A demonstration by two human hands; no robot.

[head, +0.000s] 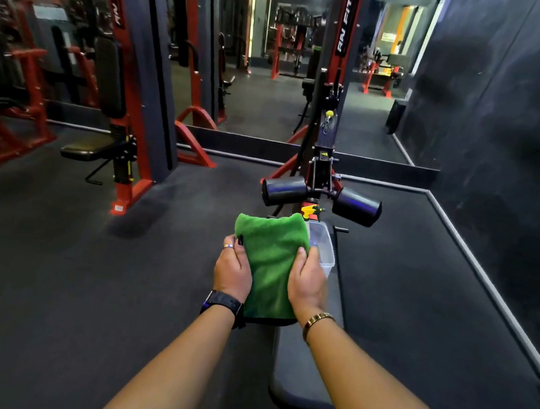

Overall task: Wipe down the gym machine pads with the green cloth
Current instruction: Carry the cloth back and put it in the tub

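Note:
A folded green cloth (269,266) is held up between both hands above the black bench pad (305,370) of a red and black gym machine. My left hand (232,269) grips its left edge, and my right hand (307,281) grips its right edge. Two black roller pads, one on the left (284,190) and one on the right (357,207), stick out from the machine's post just beyond the cloth. The near end of the cloth hangs down over the pad.
A clear plastic container (324,249) sits on the bench just right of the cloth. A red machine with a black seat (88,149) stands to the left. A mirror wall (279,68) lies ahead and a dark wall (511,133) to the right.

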